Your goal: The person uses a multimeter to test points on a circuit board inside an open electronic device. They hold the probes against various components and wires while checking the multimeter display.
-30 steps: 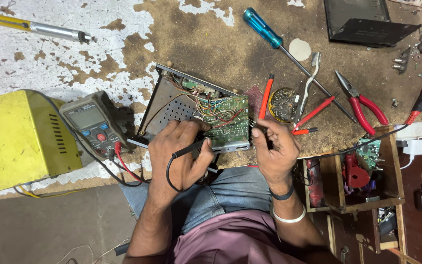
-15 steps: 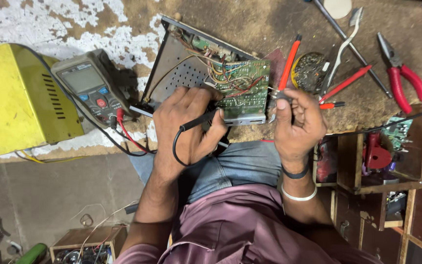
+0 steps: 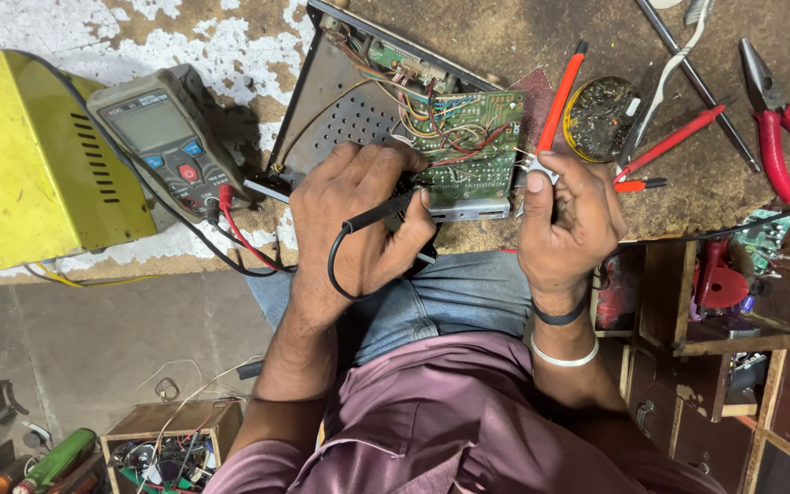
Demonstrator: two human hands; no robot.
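yellow box far left on desk | grey meter beside it | left hand fingers grip black probe | green board in middle | right hand fingers pinch small metal tip | red pliers far right

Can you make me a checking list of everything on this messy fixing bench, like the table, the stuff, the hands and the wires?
Surface: worn brown workbench with flaking white patches.
Job's things: green circuit board in an open metal chassis; black probe.
Clutter: red pliers, red-handled tools, round tin, yellow box.
Grippers: left hand grips the black probe; right hand pinches something small at the board's edge.
Cables: black and red leads run to the grey multimeter.
Surroundings: wooden drawers of parts, concrete floor.
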